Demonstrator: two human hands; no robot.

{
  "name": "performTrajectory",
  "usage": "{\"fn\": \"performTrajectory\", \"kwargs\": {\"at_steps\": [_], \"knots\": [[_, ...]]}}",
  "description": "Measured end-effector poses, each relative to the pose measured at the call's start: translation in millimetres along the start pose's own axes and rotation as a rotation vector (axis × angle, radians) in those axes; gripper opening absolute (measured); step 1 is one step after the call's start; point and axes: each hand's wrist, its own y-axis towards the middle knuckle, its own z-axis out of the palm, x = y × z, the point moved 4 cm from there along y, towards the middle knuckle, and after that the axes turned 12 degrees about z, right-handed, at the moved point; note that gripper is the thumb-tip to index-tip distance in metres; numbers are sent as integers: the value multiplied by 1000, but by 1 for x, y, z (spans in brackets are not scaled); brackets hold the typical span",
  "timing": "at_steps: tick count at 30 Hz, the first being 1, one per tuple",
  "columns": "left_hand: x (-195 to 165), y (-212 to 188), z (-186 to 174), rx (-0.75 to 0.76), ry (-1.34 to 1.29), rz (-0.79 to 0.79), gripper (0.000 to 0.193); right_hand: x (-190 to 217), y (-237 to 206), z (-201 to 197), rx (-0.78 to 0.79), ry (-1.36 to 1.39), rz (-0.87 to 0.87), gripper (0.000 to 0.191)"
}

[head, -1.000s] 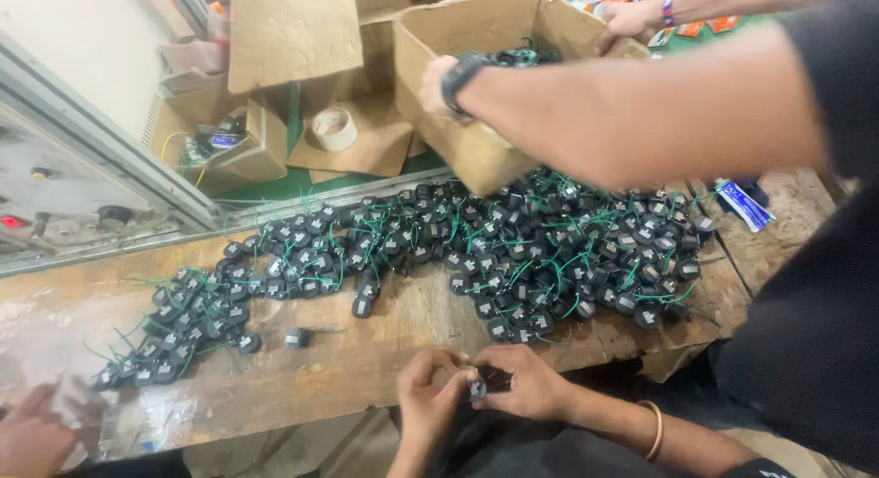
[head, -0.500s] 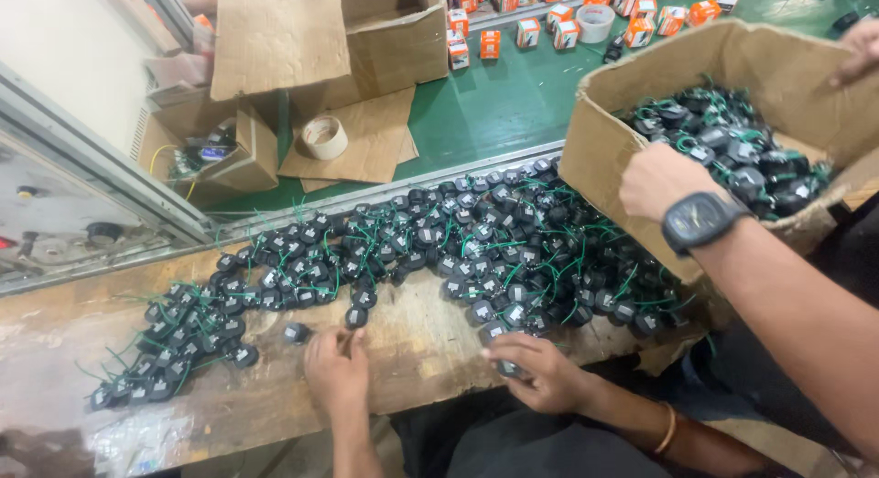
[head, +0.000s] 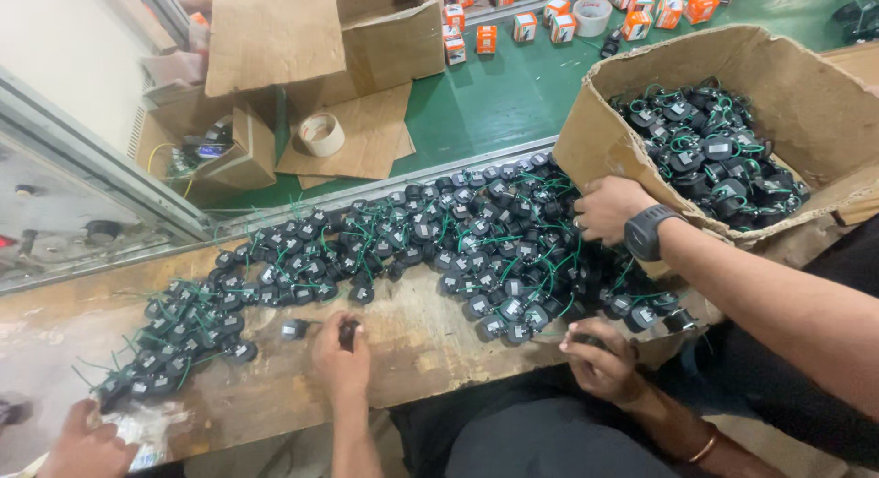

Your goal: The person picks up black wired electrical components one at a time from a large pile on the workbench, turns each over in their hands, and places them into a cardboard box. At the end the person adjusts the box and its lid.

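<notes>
My left hand (head: 341,354) pinches one small black part (head: 349,331) on the near bench edge while my right hand (head: 600,359) curls over another (head: 586,341) by the pile (head: 412,249), so I'd lift each clear of tangled green leads.

Counter (head: 412,341): bare wood, worn, scuffed, pale patches, matt and rough. Small parts (head: 439,240): black plastic, slight sheen, with thin green plastic-coated wires. One such part (head: 348,331) pinched in left hand (head: 341,357). Big box (head: 787,103): brown corrugated cardboard, matt, edges frayed and torn. Flattened cardboard sheets (head: 366,139): same dull brown. Tape roll (head: 321,135): pale, papery, faintly glossy. Floor (head: 513,93): green, smooth, low shine. Small cartons (head: 486,38): orange and white printed card. Wrist watch (head: 648,232): matt black rubbery strap. Bangle (head: 703,448): thin shiny metal.
</notes>
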Motion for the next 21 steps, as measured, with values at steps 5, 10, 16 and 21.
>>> {"fn": "performTrajectory", "kwargs": {"at_steps": [5, 10, 16, 21], "knots": [[-12, -17, -11, -103, 313, 256, 19, -11, -3, -4, -71, -93, 117, 23], [-6, -29, -9, 54, 236, -124, 25, -18, -5, 2, -70, -53, 175, 23], [-22, -28, -23, -208, -106, -7, 20, -12, 0, -4, -95, 35, 237, 26], [-76, -35, -9, -197, -914, 96, 14, 16, 19, 6, 40, 219, 434, 33]]}}
